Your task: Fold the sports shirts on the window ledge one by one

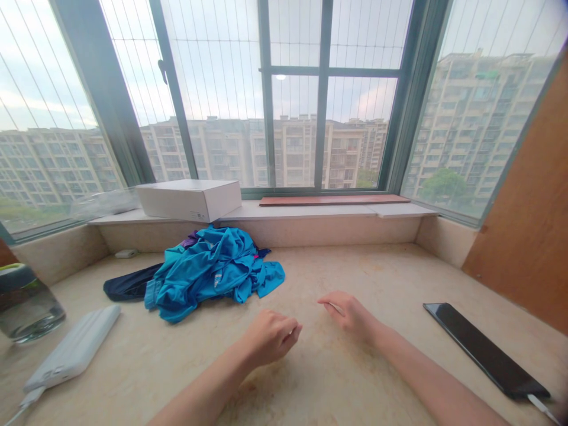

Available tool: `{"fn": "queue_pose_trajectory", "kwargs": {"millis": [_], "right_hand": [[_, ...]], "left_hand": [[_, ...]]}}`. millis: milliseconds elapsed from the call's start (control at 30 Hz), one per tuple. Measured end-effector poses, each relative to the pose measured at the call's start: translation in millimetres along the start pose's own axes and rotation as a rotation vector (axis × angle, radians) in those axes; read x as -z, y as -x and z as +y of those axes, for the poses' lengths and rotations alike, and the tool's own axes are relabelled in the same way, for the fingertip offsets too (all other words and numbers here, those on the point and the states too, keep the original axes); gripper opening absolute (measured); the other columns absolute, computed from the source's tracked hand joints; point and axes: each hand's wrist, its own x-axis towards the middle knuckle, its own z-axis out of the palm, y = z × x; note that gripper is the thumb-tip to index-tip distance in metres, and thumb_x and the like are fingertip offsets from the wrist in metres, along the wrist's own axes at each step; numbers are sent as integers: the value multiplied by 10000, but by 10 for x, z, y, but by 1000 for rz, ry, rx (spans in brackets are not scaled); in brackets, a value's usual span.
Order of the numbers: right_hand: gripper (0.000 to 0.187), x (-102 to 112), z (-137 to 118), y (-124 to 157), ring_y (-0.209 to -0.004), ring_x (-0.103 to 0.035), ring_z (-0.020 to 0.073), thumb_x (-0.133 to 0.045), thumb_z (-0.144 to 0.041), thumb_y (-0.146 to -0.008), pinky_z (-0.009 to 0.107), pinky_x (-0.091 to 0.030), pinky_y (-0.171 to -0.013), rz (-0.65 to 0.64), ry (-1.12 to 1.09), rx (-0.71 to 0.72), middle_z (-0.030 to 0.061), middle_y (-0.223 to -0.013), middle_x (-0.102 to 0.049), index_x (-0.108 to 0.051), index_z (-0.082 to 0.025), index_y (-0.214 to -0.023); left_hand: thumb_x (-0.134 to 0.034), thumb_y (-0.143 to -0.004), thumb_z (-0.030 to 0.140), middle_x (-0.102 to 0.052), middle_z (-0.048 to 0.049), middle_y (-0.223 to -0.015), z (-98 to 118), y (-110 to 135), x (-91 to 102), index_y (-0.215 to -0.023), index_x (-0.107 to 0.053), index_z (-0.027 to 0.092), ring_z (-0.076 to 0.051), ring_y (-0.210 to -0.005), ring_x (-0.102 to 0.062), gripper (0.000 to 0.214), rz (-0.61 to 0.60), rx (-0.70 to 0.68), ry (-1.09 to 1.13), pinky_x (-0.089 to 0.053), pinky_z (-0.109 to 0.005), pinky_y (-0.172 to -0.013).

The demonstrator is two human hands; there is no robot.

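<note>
My left hand [270, 336] hovers over the beige stone sill [355, 378] with its fingers curled into a loose fist and nothing visible in it. My right hand [348, 312] lies a little to the right, fingers curled inward too, with nothing visible in it. A crumpled bright blue garment [213, 271] lies in a heap just beyond my left hand, apart from it. A dark navy piece of cloth [128, 286] sticks out from under the heap's left side.
A white box [190, 199] stands on the raised ledge under the window. A white power bank [73, 349] with a cable lies at the left, next to a clear water bottle [24, 302]. A black phone [483, 350] lies at the right. A small white object [126, 254] sits by the wall.
</note>
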Motion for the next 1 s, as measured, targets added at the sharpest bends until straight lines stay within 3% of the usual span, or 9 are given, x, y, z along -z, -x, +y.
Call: {"fn": "queue_pose_trajectory", "kwargs": {"millis": [100, 200, 333, 467, 600, 733, 800, 900, 1000], "right_hand": [[312, 20, -37, 8, -1028, -702, 261, -475, -267, -970, 402, -523, -933, -10, -6, -16, 95, -1100, -763, -750, -228, -1112], [317, 33, -75, 15, -1030, -699, 262, -465, -285, -980, 405, -522, -934, -18, -9, -29, 97, -1101, -761, -748, -227, -1109], [311, 23, -75, 21, -1030, -700, 264, -463, -282, -979, 417, -520, -937, -24, -6, -22, 98, -1097, -762, -745, -214, -1094], [305, 10, -46, 20, -1033, -702, 263, -466, -278, -976, 421, -522, -940, -24, -14, -14, 94, -1101, -763, -746, -221, -1085], [301, 14, -47, 12, -1026, -701, 266, -468, -279, -973, 435, -522, -939, -23, -13, -6, 91, -1096, -765, -744, -227, -1081], [312, 17, -65, 18, -1039, -696, 267, -459, -291, -981, 435, -517, -945, -39, -9, -9, 98, -1107, -760, -742, -227, -1095], [312, 17, -61, 27, -1069, -685, 267, -462, -299, -984, 432, -509, -964, -44, -10, -20, 97, -1137, -751, -738, -234, -1116], [307, 2, -59, 33, -1111, -665, 270, -492, -325, -981, 440, -489, -1002, -56, -1, -24, 105, -1173, -736, -722, -234, -1163], [368, -64, -132, 19, -1201, -614, 287, -599, -404, -935, 466, -435, -1076, -68, 4, 44, 126, -1266, -692, -683, -227, -1246]], "left_hand": [[-414, -991, 262, -609, -8, -563, -251, -3, 122, -660, -591, 202, -141, -534, -576, 381, 92, 272, -122, -382, -248, -547], [-433, -979, 277, -737, -101, -918, -580, 48, 297, -952, -710, 184, -237, -900, -682, 293, 172, 570, -251, -504, -326, -817], [-479, -957, 280, -466, -205, -1501, -933, 228, 455, -1357, -598, 186, -391, -1370, -442, 428, 209, 931, -416, -336, -577, -1109], [-450, -987, 310, -370, -215, -1571, -1128, 402, 493, -1382, -587, 200, -409, -1376, -445, 432, 190, 1142, -389, -370, -608, -1080], [-392, -1003, 326, -559, -203, -1429, -1225, 441, 526, -1353, -601, 122, -335, -1303, -548, 455, 236, 1090, -277, -465, -470, -1056], [-377, -989, 326, -662, -173, -1309, -1161, 326, 571, -1327, -621, 105, -322, -1248, -599, 472, 432, 1036, -142, -491, -449, -1043], [-392, -981, 346, -719, -134, -1195, -1036, 229, 555, -1351, -612, 123, -304, -1163, -651, 484, 486, 919, 34, -536, -433, -987], [-405, -991, 387, -738, -110, -1122, -727, 84, 457, -1454, -511, 114, -271, -1035, -698, 548, 426, 674, 422, -586, -420, -905], [-373, -1017, 334, -529, -150, -1475, -318, -2, 354, -1554, -354, 161, -281, -1239, -605, 564, 275, 352, 661, -559, -412, -969]]}}
